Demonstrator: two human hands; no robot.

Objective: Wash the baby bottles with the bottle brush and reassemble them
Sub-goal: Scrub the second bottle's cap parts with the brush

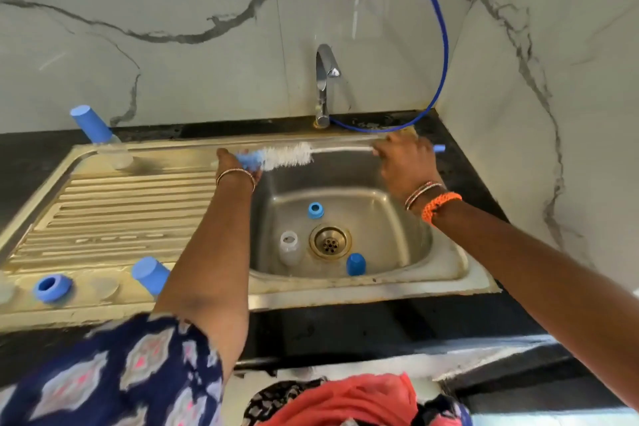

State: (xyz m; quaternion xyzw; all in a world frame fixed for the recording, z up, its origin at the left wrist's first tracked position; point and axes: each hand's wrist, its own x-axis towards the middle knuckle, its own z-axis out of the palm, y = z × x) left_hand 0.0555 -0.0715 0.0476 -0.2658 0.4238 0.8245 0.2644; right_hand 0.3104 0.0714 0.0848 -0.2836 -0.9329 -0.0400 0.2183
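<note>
- Capped clear plastic baby bottle [103, 138], upper left on the steel sink drainboard [114, 204]: likely light and slippery when wet; best gripped round the body.
- Left hand [230, 161], frame centre, fingers clamped on a small blue piece [249, 160] at the brush tip.
- Long white-bristled bottle brush [288, 156], held level above the basin: soft bristles, thin and probably bendy stem.
- Right hand [404, 162], fingers curled round the handle near its blue end.

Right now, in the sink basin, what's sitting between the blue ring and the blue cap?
The head view shows the drain lying between the blue ring and the blue cap; a clear bottle lies off to its left.
</note>
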